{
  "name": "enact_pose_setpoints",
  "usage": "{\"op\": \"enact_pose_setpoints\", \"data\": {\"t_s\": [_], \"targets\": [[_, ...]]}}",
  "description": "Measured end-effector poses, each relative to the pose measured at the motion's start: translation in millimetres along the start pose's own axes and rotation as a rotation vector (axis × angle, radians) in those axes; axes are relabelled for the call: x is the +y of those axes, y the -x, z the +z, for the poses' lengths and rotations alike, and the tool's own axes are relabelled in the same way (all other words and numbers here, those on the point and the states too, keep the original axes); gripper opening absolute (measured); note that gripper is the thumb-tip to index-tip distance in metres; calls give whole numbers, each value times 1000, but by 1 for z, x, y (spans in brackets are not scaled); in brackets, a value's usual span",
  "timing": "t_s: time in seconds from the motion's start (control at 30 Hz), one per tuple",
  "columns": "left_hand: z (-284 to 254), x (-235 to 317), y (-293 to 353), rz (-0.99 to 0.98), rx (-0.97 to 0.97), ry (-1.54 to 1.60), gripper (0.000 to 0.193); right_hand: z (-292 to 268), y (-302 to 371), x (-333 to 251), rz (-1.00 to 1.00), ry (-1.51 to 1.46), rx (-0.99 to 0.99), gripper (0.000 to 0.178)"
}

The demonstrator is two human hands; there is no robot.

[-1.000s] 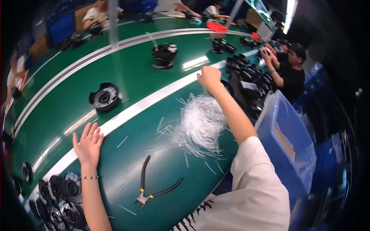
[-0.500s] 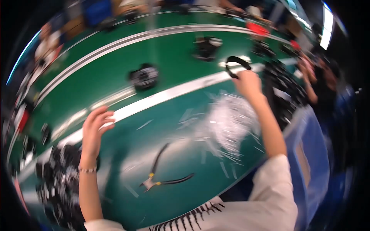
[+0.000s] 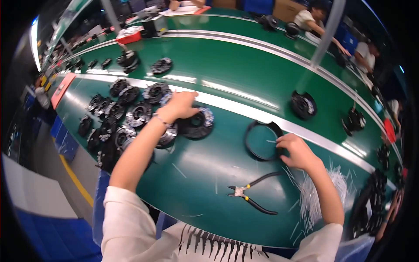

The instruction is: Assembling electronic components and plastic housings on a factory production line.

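My right hand (image 3: 297,152) is closed on the right side of a black plastic ring (image 3: 248,146), which it holds tilted above the green table. On the left, my left hand (image 3: 180,105) grips the upper left edge of a round black part (image 3: 195,132) with a hub in its middle and bluish-silver bits on its rim. My fingers partly hide that part. Between the hands, nearer me, lies a pair of cutting pliers (image 3: 240,191) with black handles, spread apart. Several similar round black parts (image 3: 139,114) are heaped beside my left forearm.
Beside my right forearm is a pile of thin clear plastic strips (image 3: 312,196); loose strips lie about. More black rings (image 3: 371,196) are stacked at the far right. Beyond a metal rail, a green conveyor (image 3: 244,74) carries black parts (image 3: 303,105). Other people sit across it.
The view has swung to the left. My left hand, empty before, now has hold of a round black part. My right hand has brought the black ring in over the table, nearer the pliers.
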State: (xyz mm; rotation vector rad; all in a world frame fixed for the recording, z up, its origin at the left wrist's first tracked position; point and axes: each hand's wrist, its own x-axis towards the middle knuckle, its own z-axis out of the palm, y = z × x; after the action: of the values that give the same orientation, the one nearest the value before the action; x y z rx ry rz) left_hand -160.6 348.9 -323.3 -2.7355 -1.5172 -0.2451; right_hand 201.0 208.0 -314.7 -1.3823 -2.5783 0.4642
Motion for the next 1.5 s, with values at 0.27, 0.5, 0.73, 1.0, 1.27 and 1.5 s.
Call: {"op": "enact_pose_setpoints", "data": {"t_s": [0.27, 0.5, 0.73, 1.0, 1.27, 1.5], "targets": [[9, 30, -8, 36, -70, -110, 48, 17, -22, -42, 197, 141, 201, 117], [20, 38, 6, 83, -70, -30, 35, 25, -61, -30, 154, 63, 53, 121], [7, 67, 17, 39, 80, 129, 50, 34, -68, -24, 313, -56, 116, 124], [13, 73, 16, -14, 3, 293, 45, 19, -55, -19, 371, -329, 428, 115], [15, 117, -32, -74, 341, 990, 29, 13, -68, -42, 225, -761, 730, 111], [43, 141, -33, -364, -32, 2107, 25, 19, -69, -46, 212, -416, 695, 118]]}}
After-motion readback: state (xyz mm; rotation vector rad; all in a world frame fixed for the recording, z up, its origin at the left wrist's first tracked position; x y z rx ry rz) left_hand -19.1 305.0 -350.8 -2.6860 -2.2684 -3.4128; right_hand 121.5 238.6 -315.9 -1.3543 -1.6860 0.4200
